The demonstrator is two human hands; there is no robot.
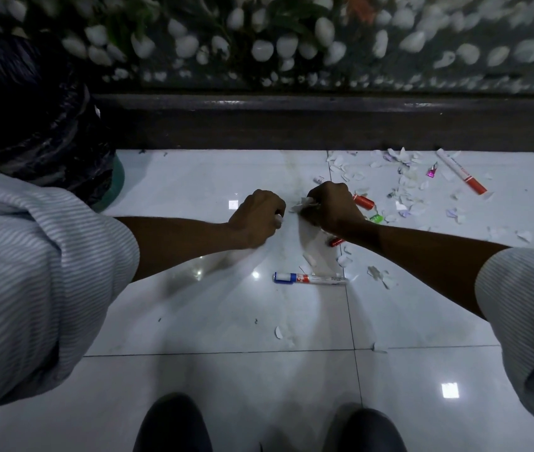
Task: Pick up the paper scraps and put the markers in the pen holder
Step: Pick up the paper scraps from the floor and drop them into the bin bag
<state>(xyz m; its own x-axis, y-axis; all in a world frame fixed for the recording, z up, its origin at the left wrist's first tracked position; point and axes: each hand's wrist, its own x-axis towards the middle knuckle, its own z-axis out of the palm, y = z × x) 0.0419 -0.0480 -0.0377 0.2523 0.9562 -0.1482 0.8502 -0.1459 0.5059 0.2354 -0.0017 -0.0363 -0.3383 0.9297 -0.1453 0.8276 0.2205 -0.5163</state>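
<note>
Right hand (pixel 331 207) clenched on a wad of paper scraps (pixel 304 203); left hand (pixel 257 218) curled around a white bit. Just below the right hand, blue-capped marker (pixel 308 278); further right, loose scraps (pixel 406 184), red marker (pixel 461 171).

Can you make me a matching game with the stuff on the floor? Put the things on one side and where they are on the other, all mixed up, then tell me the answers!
Things:
1. blue-capped marker
2. red-capped marker
3. crumpled paper scraps
4. black bin bag

Places:
A. far left, beside the left arm
B. gripped in the right hand
C. lying on the tile nearest the person's feet
D. far right, among the scattered scraps near the dark ledge

Pairs: 1-C, 2-D, 3-B, 4-A
</note>
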